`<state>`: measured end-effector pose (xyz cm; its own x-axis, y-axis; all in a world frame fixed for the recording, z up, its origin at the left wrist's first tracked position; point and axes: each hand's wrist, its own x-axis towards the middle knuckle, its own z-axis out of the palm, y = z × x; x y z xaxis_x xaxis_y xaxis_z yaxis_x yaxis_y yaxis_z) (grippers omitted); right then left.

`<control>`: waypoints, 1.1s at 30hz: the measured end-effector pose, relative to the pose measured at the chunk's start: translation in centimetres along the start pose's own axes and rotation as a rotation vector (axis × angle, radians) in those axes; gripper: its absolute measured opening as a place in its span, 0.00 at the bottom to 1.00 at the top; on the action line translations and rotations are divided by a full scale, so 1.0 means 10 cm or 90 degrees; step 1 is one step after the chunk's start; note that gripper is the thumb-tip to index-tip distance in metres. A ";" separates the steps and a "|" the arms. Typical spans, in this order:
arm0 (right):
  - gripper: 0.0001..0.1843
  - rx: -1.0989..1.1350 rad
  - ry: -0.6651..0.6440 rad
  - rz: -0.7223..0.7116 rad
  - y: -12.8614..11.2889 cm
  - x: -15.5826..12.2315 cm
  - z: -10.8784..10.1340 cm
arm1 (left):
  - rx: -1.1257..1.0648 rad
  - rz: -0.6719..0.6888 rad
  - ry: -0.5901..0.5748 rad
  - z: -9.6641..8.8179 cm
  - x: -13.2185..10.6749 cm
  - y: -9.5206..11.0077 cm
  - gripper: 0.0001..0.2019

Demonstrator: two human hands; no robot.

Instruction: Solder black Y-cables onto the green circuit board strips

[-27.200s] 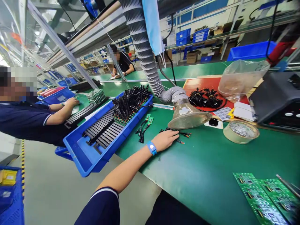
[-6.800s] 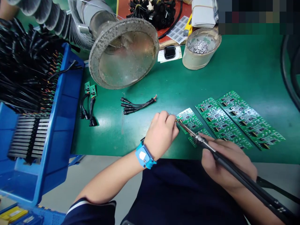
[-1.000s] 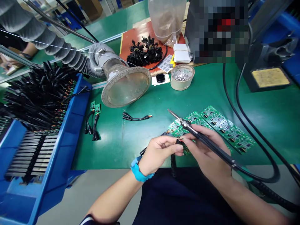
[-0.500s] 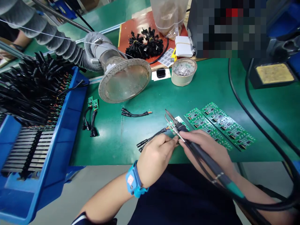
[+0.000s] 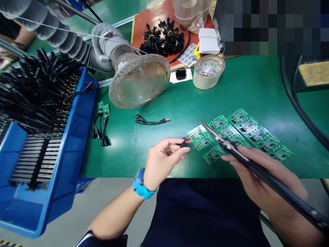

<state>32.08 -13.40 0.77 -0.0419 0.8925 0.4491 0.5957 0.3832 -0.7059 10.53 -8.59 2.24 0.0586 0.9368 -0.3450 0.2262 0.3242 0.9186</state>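
— Looked into the blue bin [image 5: 61, 171] first?

— Yes. Found black cables [image 5: 33, 92] heaped at the far end, with coloured wire ends along one side, and grey strips [image 5: 28, 161] in rows nearer the front.

— And inside the round tub [image 5: 205, 82]?

— Saw silvery bits [image 5: 207, 71], loosely piled (too fine to tell apart). Beyond, spotted a clear bag [image 5: 191, 13] with blurred brownish contents, beside two cable bundles [image 5: 171, 36] on the orange mat [image 5: 144, 19].

— Noticed anything in the way?

— Made out a wide metal funnel [image 5: 144, 80] on a grey hose [image 5: 59, 37], between bin and tub. Also found loose cables [image 5: 151, 121] in front of the funnel, and two small wired boards [image 5: 104, 109] just beside the bin.

— Checked the hands?

— Saw the left hand [image 5: 160, 161] pinching a black cable [image 5: 183, 142], with coloured wires at the edge of a green circuit board [image 5: 202, 137] flat on the table [image 5: 123, 151]. Saw the right hand [image 5: 257, 188] curled around a soldering iron [image 5: 231, 147], slanting across the longer panels [image 5: 259, 137] and partly hiding them.

— Touching the board with the tip?

— Could not tell.
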 end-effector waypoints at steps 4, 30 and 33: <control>0.32 0.023 -0.035 -0.055 0.02 -0.06 -0.10 | 0.285 0.176 0.008 0.03 -0.03 -0.14 0.10; 0.03 -0.171 -0.129 -0.127 -0.17 -0.02 0.03 | 0.486 0.309 -0.001 0.15 -0.01 -0.25 0.07; 0.03 -0.159 -0.141 -0.125 -0.16 -0.02 0.04 | 0.494 0.307 0.004 0.16 -0.01 -0.25 0.06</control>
<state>30.81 -14.10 1.61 -0.3302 0.8483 0.4139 0.7350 0.5062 -0.4511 11.52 -9.71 -0.32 0.3118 0.9490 0.0459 0.7687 -0.2803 0.5748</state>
